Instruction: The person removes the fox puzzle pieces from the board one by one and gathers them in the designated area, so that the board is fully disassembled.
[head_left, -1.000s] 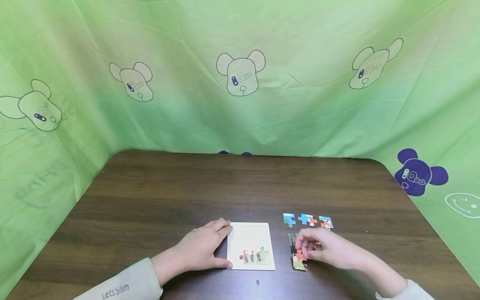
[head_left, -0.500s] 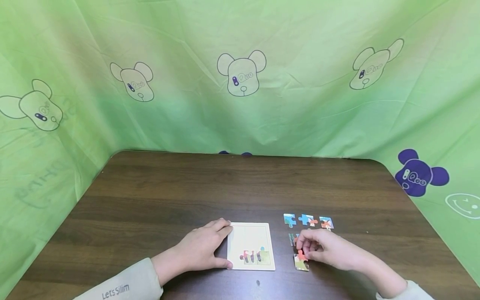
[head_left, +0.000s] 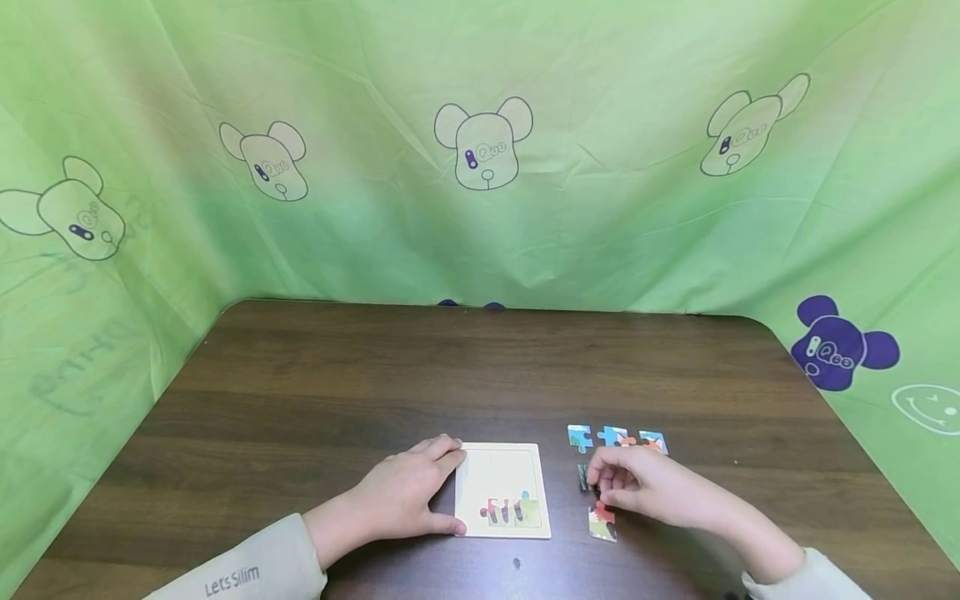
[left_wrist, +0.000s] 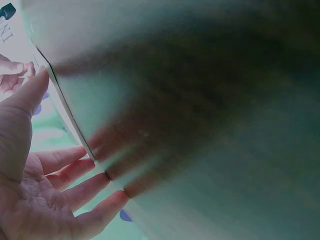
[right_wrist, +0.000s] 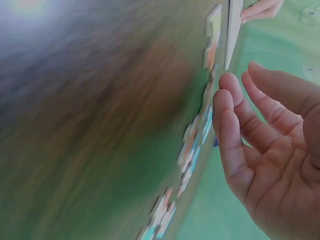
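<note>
In the head view, my left hand (head_left: 408, 487) rests along the left edge of a pale square puzzle tray (head_left: 498, 471), thumb at the near corner and fingertips at the far one. Its fingers look fairly straight in the left wrist view. Joined puzzle pieces (head_left: 528, 512) lie in the tray's near right part. My right hand (head_left: 648, 483) is over the loose pieces, fingers bent and fingertips beside a dark-green puzzle piece (head_left: 583, 477), partly hidden. Nothing shows between its fingers in the right wrist view. Just nearer lies a red-and-green puzzle piece (head_left: 602, 525).
Farther back, a row of loose pieces includes a blue-green piece (head_left: 580, 437), a blue-and-orange piece (head_left: 613, 437) and another blue-and-orange piece (head_left: 654, 442). They lie on a brown wooden table (head_left: 450, 367). A green printed curtain (head_left: 480, 242) surrounds its far sides.
My right hand has come off the red-and-green piece and moved slightly away from me, over the middle pieces. That piece sits a little farther right than one second ago. My left hand has stayed put.
</note>
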